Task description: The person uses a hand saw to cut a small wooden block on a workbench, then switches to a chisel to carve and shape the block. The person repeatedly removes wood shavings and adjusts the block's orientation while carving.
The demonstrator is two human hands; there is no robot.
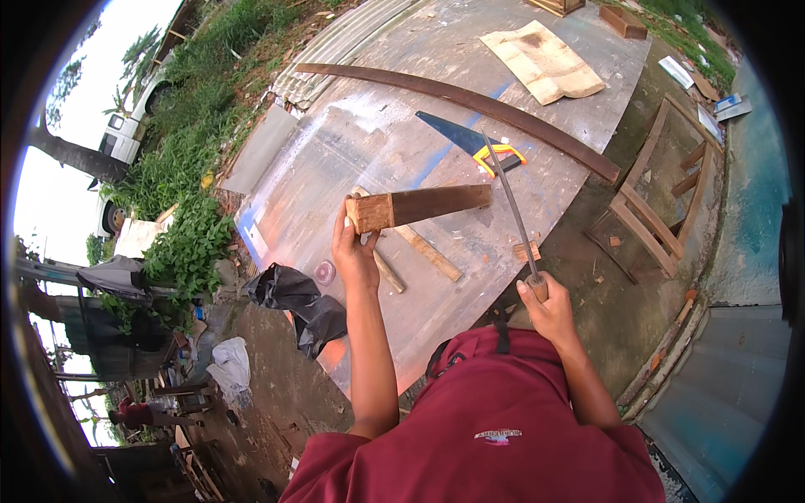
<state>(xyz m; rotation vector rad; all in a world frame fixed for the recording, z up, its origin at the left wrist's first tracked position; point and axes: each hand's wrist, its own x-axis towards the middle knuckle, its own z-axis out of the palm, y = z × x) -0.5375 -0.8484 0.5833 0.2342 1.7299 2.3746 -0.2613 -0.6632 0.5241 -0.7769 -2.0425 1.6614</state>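
Note:
My left hand (356, 258) grips one end of a short dark wooden beam (436, 203), whose pale cut end faces me. The beam is held above the work table (335, 159). In my right hand (550, 313) is a long thin metal file (514, 201), held by its handle and pointing up and away from me. Its blade passes close to the far end of the beam; whether they touch I cannot tell. Beyond the file lies a handsaw (453, 134) with a yellow and black handle. Two wooden strips (428, 253) rest beneath the beam.
A long dark plank (453, 94) crosses the table, with a brown paper sheet (543, 63) behind it. Near my left arm are a black plastic bag (306, 314) and a round pinkish object (324, 272). A wooden frame (662, 214) stands at right. A person (134, 412) is far left.

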